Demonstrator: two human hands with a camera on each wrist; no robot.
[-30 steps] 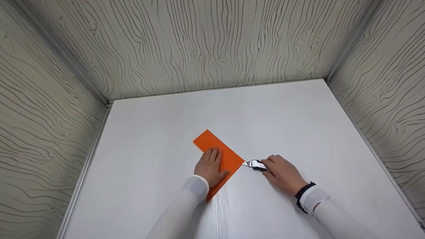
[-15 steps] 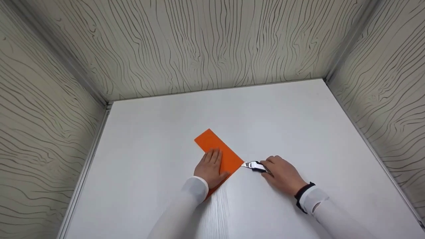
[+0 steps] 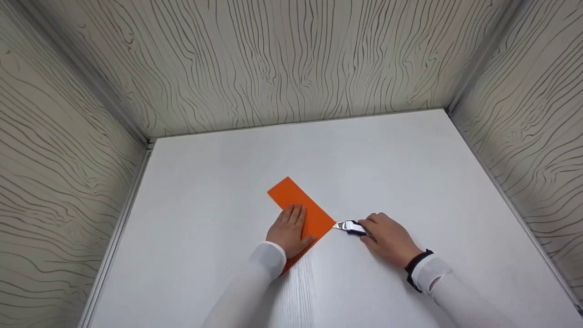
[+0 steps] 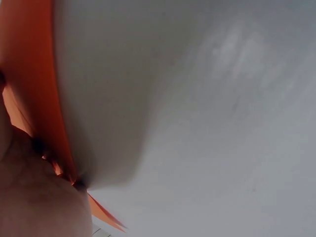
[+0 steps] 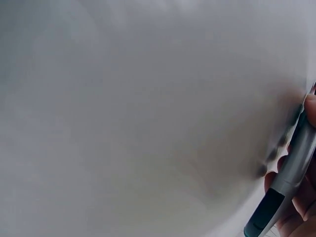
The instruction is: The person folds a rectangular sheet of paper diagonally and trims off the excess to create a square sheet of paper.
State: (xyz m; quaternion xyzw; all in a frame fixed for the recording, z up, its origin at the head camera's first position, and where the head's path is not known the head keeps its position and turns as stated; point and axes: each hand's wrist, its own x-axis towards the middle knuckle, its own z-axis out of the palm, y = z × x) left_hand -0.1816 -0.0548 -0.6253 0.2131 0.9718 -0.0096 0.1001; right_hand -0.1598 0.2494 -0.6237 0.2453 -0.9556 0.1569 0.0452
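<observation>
An orange sheet of paper (image 3: 314, 218), bent in an L-like outline, lies on the white table (image 3: 218, 191). My left hand (image 3: 289, 232) rests flat on it, fingers extended and thumb apart near the lower right edge. In the left wrist view, the orange paper (image 4: 37, 74) shows beside the palm (image 4: 39, 192). My right hand (image 3: 389, 239) grips a utility knife (image 3: 355, 227) with a silver and black body. Its blade tip meets the right corner of the paper. The right wrist view shows the knife handle (image 5: 291, 170) running between curled fingers.
Wood-grain patterned panels (image 3: 282, 59) stand behind the table and on both sides. Grey metal rails (image 3: 116, 232) run along the table's left and right edges. A black band (image 3: 416, 269) circles the right wrist.
The orange paper has shifted very slightly right and up at its upper end, and the left hand has moved a touch with it. The right hand and knife stay almost still.
</observation>
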